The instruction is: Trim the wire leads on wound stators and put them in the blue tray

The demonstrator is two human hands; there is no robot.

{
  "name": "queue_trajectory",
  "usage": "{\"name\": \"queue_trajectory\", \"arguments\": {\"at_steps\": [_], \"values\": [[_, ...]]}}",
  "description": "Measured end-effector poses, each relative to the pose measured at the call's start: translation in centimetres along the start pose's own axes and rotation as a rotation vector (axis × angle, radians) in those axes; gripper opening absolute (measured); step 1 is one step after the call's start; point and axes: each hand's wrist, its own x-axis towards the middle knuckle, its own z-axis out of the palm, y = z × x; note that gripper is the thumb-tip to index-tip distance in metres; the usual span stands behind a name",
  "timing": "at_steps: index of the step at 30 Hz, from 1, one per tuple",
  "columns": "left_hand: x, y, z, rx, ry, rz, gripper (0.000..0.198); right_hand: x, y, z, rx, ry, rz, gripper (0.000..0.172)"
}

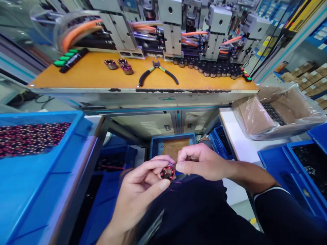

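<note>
My left hand [143,185] is closed around a small motor stator [168,172], a ring with red and copper-coloured windings, its open face turned toward me. Close by on the right, my right hand [201,161] pinches thumb and fingertips together at the stator's edge. Whatever lies in that pinch is too small to make out. Thin reddish wires [176,185] show just below the stator. On the orange bench top, cutting pliers [156,69] lie with their handles spread. Three similar stators [127,69] stand left of the pliers.
Metal machine stations [171,37] line the back of the bench, with rows of dark cylindrical parts [214,68] before them. A blue bin [74,136] of stators is at left. To the right stands a plastic-lined carton [258,119]; below the bench sits a blue tray [154,146].
</note>
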Motion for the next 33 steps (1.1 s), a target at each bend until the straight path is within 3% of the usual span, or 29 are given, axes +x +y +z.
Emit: {"name": "queue_trajectory", "arguments": {"at_steps": [4, 9, 16, 21, 26, 29, 33], "values": [[0.0, 0.8, 0.2, 0.081, 0.013, -0.004, 0.026, -0.2, -1.2, -1.4, -0.077, -0.038, 0.049, 0.039], [0.0, 1.7, 0.9, 0.135, 0.008, -0.094, 0.024, -0.1, -1.6, -1.0, -0.118, -0.061, 0.023, 0.033], [-0.1, 2.0, 0.3, 0.135, -0.104, -0.118, 0.024, -0.6, -2.2, -3.0, -0.397, -0.091, 0.001, 0.021], [0.1, 2.3, 0.9, 0.07, -0.158, -0.195, 0.027, 0.6, -3.1, -2.7, -0.434, -0.205, -0.241, 0.027], [-0.2, 2.3, 1.4, 0.046, -0.202, -0.304, 0.026, 2.8, -2.8, -1.7, -0.435, -0.431, -0.43, 0.006], [-0.4, 2.3, 1.3, 0.038, -0.167, -0.273, 0.025, 3.2, -2.4, -1.2, -0.419, -0.392, -0.447, 0.009], [-0.5, 2.1, 1.0, 0.06, -0.062, -0.163, 0.035, 2.5, -2.2, -0.6, -0.42, -0.185, -0.392, 0.013]]}}
